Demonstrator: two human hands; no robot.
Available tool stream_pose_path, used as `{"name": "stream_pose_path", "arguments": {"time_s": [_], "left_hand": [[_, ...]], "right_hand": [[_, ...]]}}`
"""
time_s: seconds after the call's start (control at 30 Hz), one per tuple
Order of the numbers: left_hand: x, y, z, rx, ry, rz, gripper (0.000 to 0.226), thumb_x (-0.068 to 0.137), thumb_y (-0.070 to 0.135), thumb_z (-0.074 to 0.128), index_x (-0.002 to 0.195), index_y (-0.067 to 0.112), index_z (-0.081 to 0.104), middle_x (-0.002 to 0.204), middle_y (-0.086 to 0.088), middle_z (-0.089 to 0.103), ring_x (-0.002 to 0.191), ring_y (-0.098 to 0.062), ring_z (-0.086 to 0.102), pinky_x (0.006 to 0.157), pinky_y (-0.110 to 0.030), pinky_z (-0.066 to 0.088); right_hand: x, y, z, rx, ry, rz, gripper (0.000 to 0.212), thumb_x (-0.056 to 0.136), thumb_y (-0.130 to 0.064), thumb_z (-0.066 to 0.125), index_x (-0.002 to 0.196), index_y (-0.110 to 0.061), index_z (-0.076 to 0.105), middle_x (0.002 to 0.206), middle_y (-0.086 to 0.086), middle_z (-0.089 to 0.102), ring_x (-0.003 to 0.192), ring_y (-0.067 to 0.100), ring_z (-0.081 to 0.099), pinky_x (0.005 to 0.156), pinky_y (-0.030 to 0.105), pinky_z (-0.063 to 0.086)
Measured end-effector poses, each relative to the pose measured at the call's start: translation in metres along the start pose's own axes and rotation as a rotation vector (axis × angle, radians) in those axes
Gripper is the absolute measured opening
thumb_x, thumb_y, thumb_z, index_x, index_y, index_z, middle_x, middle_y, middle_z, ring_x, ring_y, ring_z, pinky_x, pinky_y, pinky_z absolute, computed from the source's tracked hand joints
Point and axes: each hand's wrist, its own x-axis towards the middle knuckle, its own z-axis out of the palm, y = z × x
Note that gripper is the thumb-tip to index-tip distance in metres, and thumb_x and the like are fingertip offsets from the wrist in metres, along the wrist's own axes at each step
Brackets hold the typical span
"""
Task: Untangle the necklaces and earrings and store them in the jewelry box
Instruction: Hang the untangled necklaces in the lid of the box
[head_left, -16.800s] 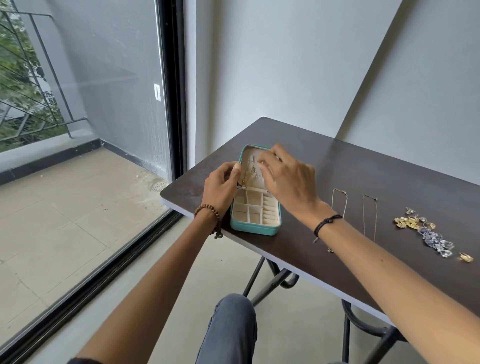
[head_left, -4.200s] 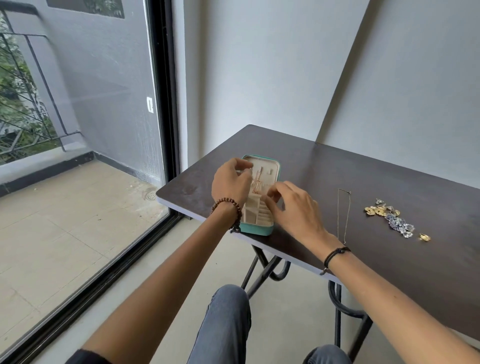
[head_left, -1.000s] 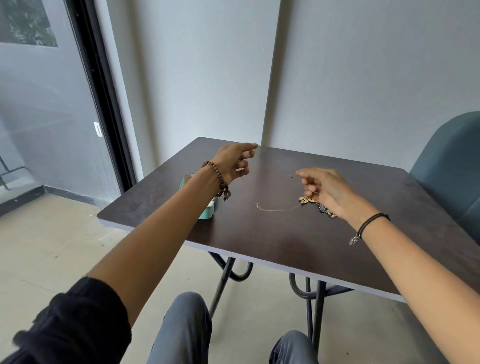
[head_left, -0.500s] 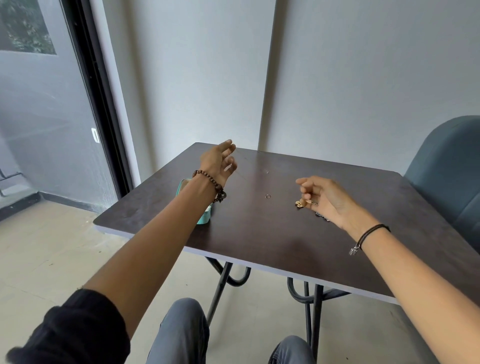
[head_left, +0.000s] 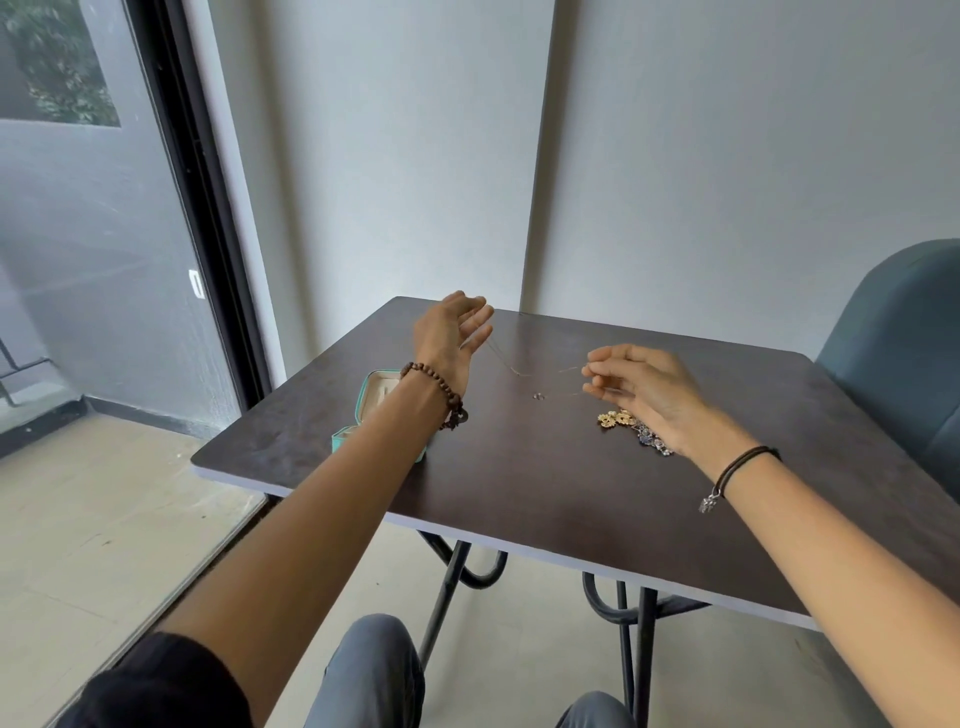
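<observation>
A thin chain necklace (head_left: 524, 370) hangs stretched in the air between my two hands above the dark table (head_left: 519, 483), its small pendant (head_left: 538, 396) dangling low in the middle. My left hand (head_left: 452, 332) is raised with fingers spread, the chain running from them. My right hand (head_left: 641, 389) pinches the other end. Below my right hand lies a pile of gold and silver-blue earrings (head_left: 631, 428). The teal jewelry box (head_left: 371, 410) stands open at the table's left, mostly hidden behind my left forearm.
A blue-grey chair (head_left: 904, 353) stands at the right of the table. Grey walls rise right behind the table's far edge. A glass sliding door with a black frame (head_left: 192, 208) is on the left. My knees sit under the near table edge.
A second ago part of the chain lay on the table; now both hands have lifted it clear and drawn it out between them. The left hand rose and opened its fingers.
</observation>
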Motion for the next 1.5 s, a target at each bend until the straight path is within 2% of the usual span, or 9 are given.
{"name": "stream_pose_path", "arguments": {"time_s": [0.2,0.53,0.7,0.93,1.07,1.2,1.3,1.37,1.5], "left_hand": [[-0.009,-0.011,0.009,0.348,-0.150,0.019,0.011,0.096,0.006,0.055,0.103,0.002,0.062,0.092,-0.013,0.070,0.087,-0.023,0.069,0.076,-0.028,0.058],[-0.024,-0.023,0.021,0.608,-0.345,0.025,0.035,0.100,0.027,0.053,0.113,-0.003,0.063,0.086,-0.015,0.068,0.079,-0.023,0.070,0.084,-0.035,0.059],[-0.025,-0.020,0.027,0.740,-0.360,0.036,0.043,0.100,0.037,0.050,0.113,-0.002,0.063,0.091,-0.021,0.070,0.063,-0.016,0.064,0.071,-0.031,0.058],[-0.029,-0.009,0.033,0.795,-0.349,-0.015,0.046,0.103,0.040,0.043,0.115,-0.001,0.060,0.073,-0.011,0.070,0.048,-0.011,0.045,0.050,-0.023,0.046],[-0.035,-0.004,0.036,0.748,-0.374,-0.051,0.040,0.102,0.039,0.045,0.113,0.003,0.059,0.078,-0.014,0.066,0.047,-0.010,0.043,0.048,-0.021,0.041],[-0.038,-0.001,0.034,0.719,-0.386,-0.081,0.036,0.102,0.037,0.047,0.112,0.005,0.059,0.074,-0.008,0.069,0.047,-0.010,0.043,0.046,-0.020,0.040],[-0.036,0.000,0.029,0.680,-0.377,-0.100,0.037,0.100,0.038,0.050,0.115,0.005,0.059,0.079,-0.009,0.068,0.047,-0.010,0.044,0.047,-0.021,0.041],[-0.035,0.001,0.026,0.657,-0.358,-0.118,0.033,0.099,0.037,0.053,0.111,0.007,0.060,0.068,-0.003,0.062,0.047,-0.011,0.042,0.048,-0.023,0.041],[-0.033,0.002,0.020,0.619,-0.312,-0.152,0.025,0.098,0.033,0.056,0.104,0.010,0.062,0.059,0.001,0.051,0.048,-0.012,0.040,0.054,-0.026,0.045]], "right_hand": [[-0.001,-0.029,0.024,-0.417,-0.186,-0.128,0.018,0.090,-0.002,0.070,0.108,0.001,0.068,0.097,0.020,0.075,0.081,0.021,0.068,0.087,0.033,0.060],[0.003,-0.039,0.043,-0.535,-0.174,-0.254,0.019,0.086,-0.009,0.076,0.105,-0.008,0.072,0.095,0.014,0.077,0.094,0.027,0.074,0.095,0.037,0.058],[0.003,-0.033,0.041,-0.430,-0.073,-0.269,0.018,0.086,-0.011,0.078,0.103,-0.008,0.072,0.095,0.013,0.076,0.090,0.028,0.075,0.089,0.033,0.060],[0.000,-0.026,0.036,-0.370,-0.024,-0.239,0.015,0.089,-0.012,0.075,0.103,-0.008,0.072,0.098,0.012,0.076,0.086,0.015,0.072,0.080,0.025,0.058],[-0.002,-0.020,0.039,-0.127,-0.052,-0.123,0.009,0.093,-0.008,0.066,0.099,-0.005,0.071,0.098,0.014,0.076,0.090,0.020,0.071,0.089,0.036,0.055],[-0.005,-0.019,0.046,0.119,-0.110,-0.040,0.032,0.094,-0.010,0.061,0.117,0.012,0.064,0.089,0.014,0.067,0.086,0.025,0.069,0.093,0.042,0.054],[-0.007,-0.019,0.053,0.191,-0.097,-0.015,0.031,0.092,-0.012,0.064,0.112,0.012,0.066,0.083,0.012,0.061,0.066,0.016,0.055,0.069,0.030,0.056],[-0.008,-0.019,0.052,0.154,-0.097,0.013,0.024,0.092,-0.018,0.064,0.104,0.003,0.069,0.075,0.007,0.058,0.057,0.011,0.041,0.052,0.022,0.039],[-0.010,-0.018,0.048,-0.100,-0.166,0.059,0.035,0.092,-0.039,0.066,0.102,-0.006,0.071,0.066,-0.001,0.047,0.053,0.009,0.027,0.047,0.022,0.021]]}}
